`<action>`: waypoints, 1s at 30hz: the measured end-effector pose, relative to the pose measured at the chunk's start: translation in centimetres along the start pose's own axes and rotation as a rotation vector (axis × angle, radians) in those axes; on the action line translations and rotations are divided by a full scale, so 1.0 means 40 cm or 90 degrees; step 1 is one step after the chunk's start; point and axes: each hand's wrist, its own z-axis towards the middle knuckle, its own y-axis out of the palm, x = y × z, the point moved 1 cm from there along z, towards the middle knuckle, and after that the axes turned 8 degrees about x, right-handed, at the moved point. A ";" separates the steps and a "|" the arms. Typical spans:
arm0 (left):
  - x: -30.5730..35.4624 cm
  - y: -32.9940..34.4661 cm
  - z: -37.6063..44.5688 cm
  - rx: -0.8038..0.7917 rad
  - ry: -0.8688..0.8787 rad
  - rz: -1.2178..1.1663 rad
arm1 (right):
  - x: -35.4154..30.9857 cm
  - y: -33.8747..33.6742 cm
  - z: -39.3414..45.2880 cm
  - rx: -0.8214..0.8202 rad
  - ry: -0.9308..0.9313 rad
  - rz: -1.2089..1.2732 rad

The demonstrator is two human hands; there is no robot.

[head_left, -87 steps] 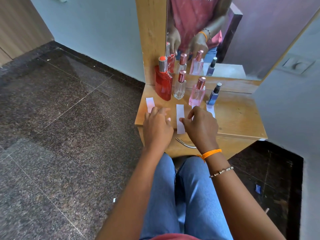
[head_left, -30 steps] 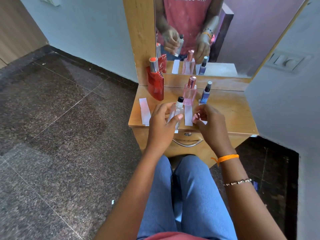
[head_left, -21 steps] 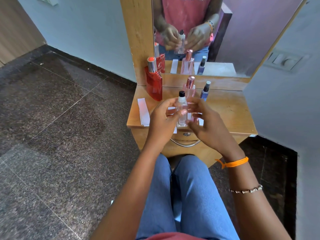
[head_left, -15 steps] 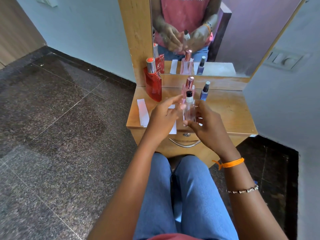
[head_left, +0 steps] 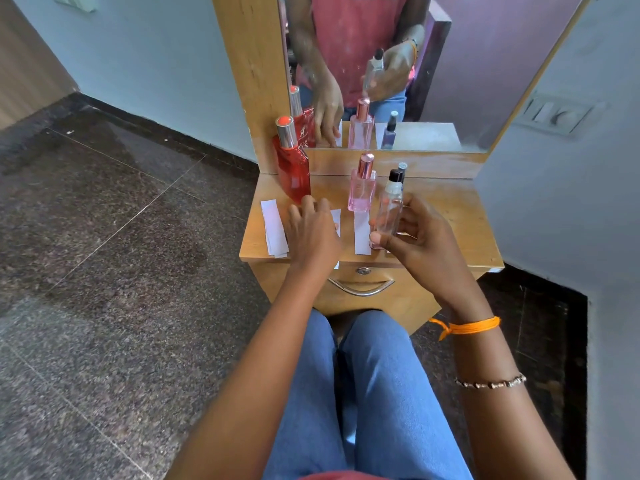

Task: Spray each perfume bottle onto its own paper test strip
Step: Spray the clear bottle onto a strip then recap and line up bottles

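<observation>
The task looked barely begun: the right hand (head_left: 420, 237) gripped the uncapped clear bottle (head_left: 389, 209), the left hand (head_left: 313, 230) lay open-fingered on a strip (head_left: 336, 220), other bottles stood capped.

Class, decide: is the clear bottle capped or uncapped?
Uncapped: the clear bottle, held by the right hand, shows its bare black sprayer.

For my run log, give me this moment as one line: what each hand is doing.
right hand: holds clear bottle, uncapped, above table | left hand: rests on paper strip | spray: not yet
</observation>
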 end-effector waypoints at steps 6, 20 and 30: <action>-0.008 -0.040 -0.015 0.031 -0.077 -0.197 | 0.009 0.009 -0.007 -0.026 0.029 0.041; -0.040 -0.141 -0.053 0.027 -0.131 -0.473 | 0.000 0.050 -0.034 -0.208 0.190 0.589; -0.033 -0.148 -0.072 -0.060 -0.184 -0.626 | -0.008 0.050 -0.041 -0.013 -0.031 0.196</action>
